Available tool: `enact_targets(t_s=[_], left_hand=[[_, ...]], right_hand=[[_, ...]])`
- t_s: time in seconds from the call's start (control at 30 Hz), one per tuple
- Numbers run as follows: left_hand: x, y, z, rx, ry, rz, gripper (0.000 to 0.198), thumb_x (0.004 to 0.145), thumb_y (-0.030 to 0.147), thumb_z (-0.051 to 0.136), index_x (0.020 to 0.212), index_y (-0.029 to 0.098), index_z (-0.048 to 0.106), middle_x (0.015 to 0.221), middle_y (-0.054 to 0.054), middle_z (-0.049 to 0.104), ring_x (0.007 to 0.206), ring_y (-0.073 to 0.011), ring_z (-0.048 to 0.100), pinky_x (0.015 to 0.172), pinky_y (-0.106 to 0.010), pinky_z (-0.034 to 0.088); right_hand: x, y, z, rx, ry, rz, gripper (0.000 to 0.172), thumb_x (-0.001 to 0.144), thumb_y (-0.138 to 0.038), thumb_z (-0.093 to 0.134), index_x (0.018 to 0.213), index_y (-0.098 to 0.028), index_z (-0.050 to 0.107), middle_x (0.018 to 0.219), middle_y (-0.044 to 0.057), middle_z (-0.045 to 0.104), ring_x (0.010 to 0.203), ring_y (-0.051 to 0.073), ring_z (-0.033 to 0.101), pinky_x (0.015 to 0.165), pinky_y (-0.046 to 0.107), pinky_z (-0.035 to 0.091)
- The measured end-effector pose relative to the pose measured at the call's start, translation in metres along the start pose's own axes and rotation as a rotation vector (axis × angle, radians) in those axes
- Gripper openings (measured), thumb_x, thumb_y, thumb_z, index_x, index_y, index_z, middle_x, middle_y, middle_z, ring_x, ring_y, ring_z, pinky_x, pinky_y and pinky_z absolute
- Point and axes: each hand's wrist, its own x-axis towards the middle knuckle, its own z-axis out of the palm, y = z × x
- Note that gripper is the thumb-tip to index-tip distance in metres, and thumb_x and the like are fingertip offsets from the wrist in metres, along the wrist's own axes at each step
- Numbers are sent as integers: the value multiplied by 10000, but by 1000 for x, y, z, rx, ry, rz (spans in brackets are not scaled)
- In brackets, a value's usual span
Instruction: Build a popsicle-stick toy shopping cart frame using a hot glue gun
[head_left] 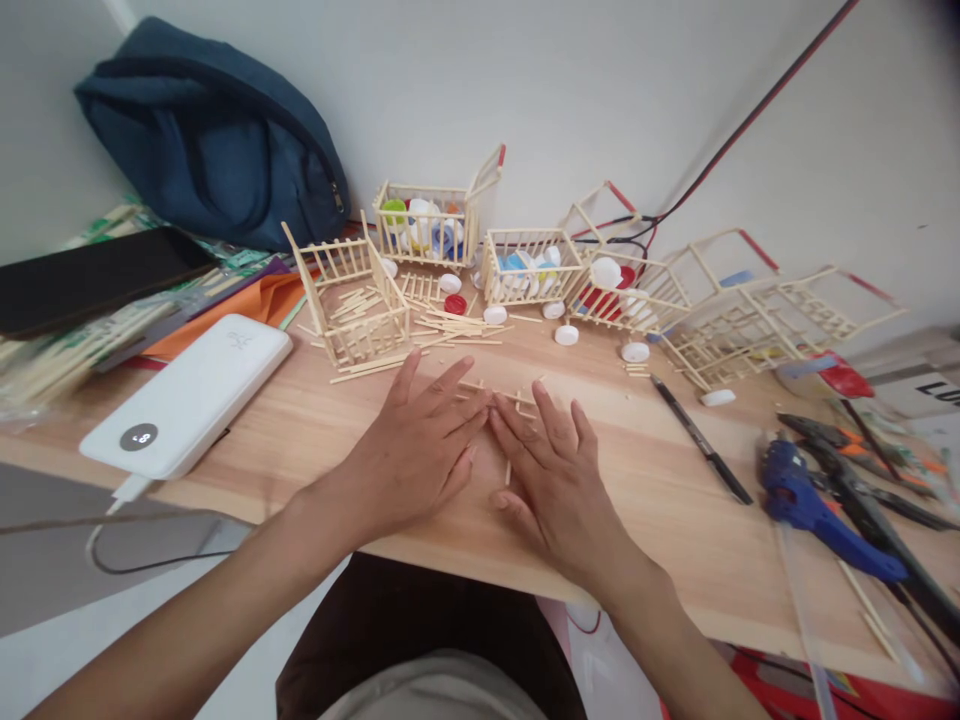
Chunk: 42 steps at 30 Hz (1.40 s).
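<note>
My left hand (420, 440) lies palm down over the wooden table, its fingers spread toward a few thin wooden sticks (517, 398). Mirroring it, my right hand (551, 460) is also spread flat, fingertips over the same sticks. Both index fingers almost meet at the sticks, which my fingers partly cover, so how they join cannot be made out. Just beyond my left hand stands an open stick frame (349, 300), with loose sticks (457, 325) lying beside it.
Along the wall stand several small stick carts (427, 225) holding bottle caps. A white power bank (187, 395), a phone (97, 280) and a blue bag (217, 130) are at left. To the right lie a pen (701, 440), a blue glue gun (825, 510) and pliers (847, 440).
</note>
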Motion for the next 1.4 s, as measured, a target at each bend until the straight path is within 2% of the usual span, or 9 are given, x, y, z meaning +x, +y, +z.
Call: enact_targets(t_s=[0.4,0.57,0.67,0.73,0.8,0.9,1.0,1.13,1.4], left_hand=[[2,0,2,-13,-19,-22,407,943,245,429,1321,197,573,1425,-7,559,1479,-286,240,1208,-622,77],[3,-2,-3,-31,3,-5,424,947,221,413,1350,183,538,1486,-32,491,1480,-299,232,1201,-629,73],[2,-5,-9,-50,90,3,444,947,187,393,1376,146,497,1502,-62,470,1480,-289,230,1204,-604,105],[0,-6,-12,-54,148,-3,428,940,169,397,1350,155,517,1471,-62,507,1468,-286,255,1199,-596,131],[-2,-6,-13,-43,170,-2,379,930,173,429,1282,176,571,1396,-57,577,1420,-293,336,1187,-594,164],[-4,-5,-11,-21,152,16,302,908,166,480,1166,169,637,1248,-67,655,1246,-286,486,1126,-539,300],[-5,-4,-7,9,139,44,262,898,155,497,1103,134,659,1151,-89,670,1106,-281,519,1004,-480,407],[-4,-3,-2,74,125,58,260,910,163,505,1119,118,653,1129,-97,663,1087,-290,507,967,-473,407],[-2,-1,4,141,102,57,243,923,159,503,1113,146,654,1090,-82,667,1099,-276,508,1012,-473,376]], right_hand=[[3,0,0,2,21,10,629,973,-455,411,1495,-107,366,1597,67,306,1493,406,11,1147,661,96],[-1,7,-6,116,150,49,594,1000,-475,313,1487,-138,361,1589,105,325,1497,360,95,1150,614,157],[-5,11,-10,155,265,118,560,1014,-481,256,1481,-191,362,1553,102,390,1483,318,185,1146,580,199],[-7,11,-11,143,295,127,516,1017,-466,267,1441,-216,421,1535,94,418,1474,316,211,1140,577,209],[-9,9,-10,121,298,114,469,1013,-447,307,1377,-220,496,1525,91,432,1470,327,218,1136,584,205],[-9,6,-9,106,275,95,419,1002,-421,364,1299,-210,570,1528,94,431,1468,341,213,1132,594,199],[-7,5,-8,103,245,95,405,989,-423,407,1270,-207,602,1529,91,435,1468,349,209,1132,597,197],[-5,5,-7,100,221,98,396,977,-423,444,1254,-203,623,1527,88,440,1462,358,221,1133,601,197],[-4,4,-7,113,219,102,387,976,-405,456,1246,-185,626,1508,89,467,1458,369,228,1131,606,202]])
